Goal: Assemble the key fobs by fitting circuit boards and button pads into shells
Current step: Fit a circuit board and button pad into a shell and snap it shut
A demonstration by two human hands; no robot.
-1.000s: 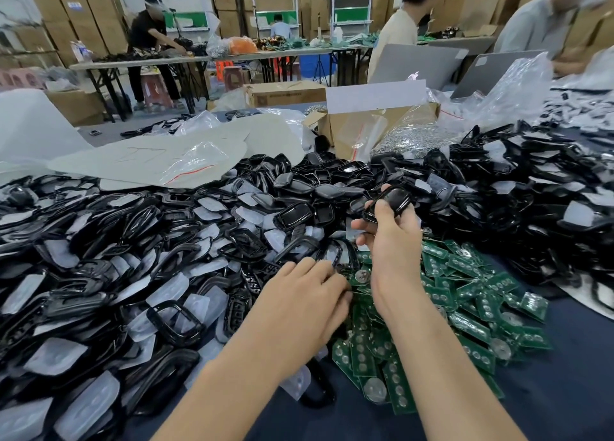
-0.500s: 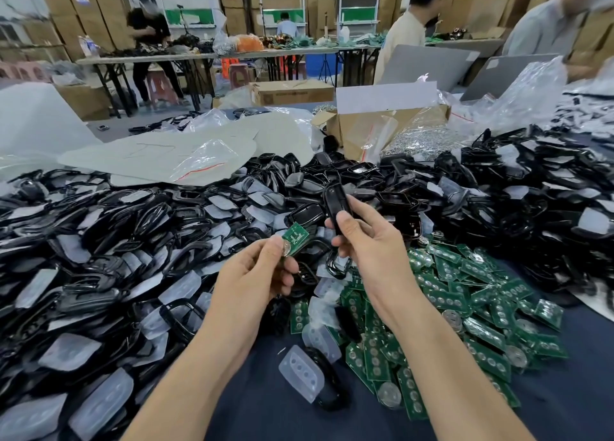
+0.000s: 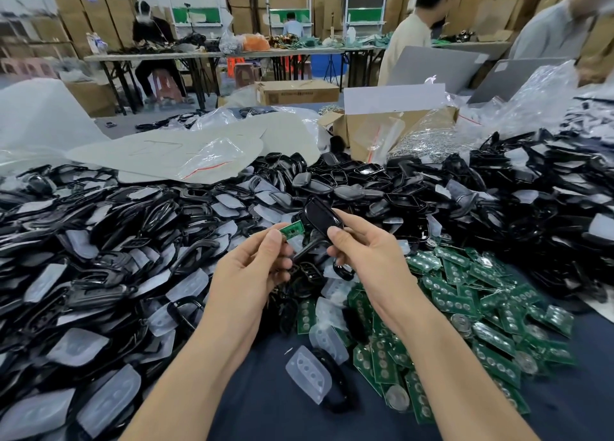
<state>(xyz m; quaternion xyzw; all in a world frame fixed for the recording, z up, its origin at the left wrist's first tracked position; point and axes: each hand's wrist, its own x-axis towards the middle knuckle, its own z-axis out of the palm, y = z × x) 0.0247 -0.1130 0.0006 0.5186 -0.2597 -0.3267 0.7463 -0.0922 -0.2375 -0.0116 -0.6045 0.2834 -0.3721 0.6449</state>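
Observation:
My left hand (image 3: 252, 268) pinches a small green circuit board (image 3: 292, 230) between thumb and fingers. Just to its right, my right hand (image 3: 365, 251) grips a glossy black fob shell (image 3: 319, 216), tilted with its top end up and to the left. Board and shell almost touch above the table. A heap of green circuit boards (image 3: 465, 311) lies at lower right. Black shells with translucent button pads (image 3: 99, 258) are piled at the left. One loose translucent pad (image 3: 309, 374) lies on a black shell near the table's front.
More black shells (image 3: 548, 208) are heaped at the right and behind. An open cardboard box (image 3: 382, 131) and plastic bags (image 3: 206, 158) sit beyond the piles. Dark blue table cloth (image 3: 265, 407) shows between my forearms. People work at tables in the background.
My left hand picked a green board off the heap and raised it. My right hand lowered the black shell from the far pile and turned it beside the board.

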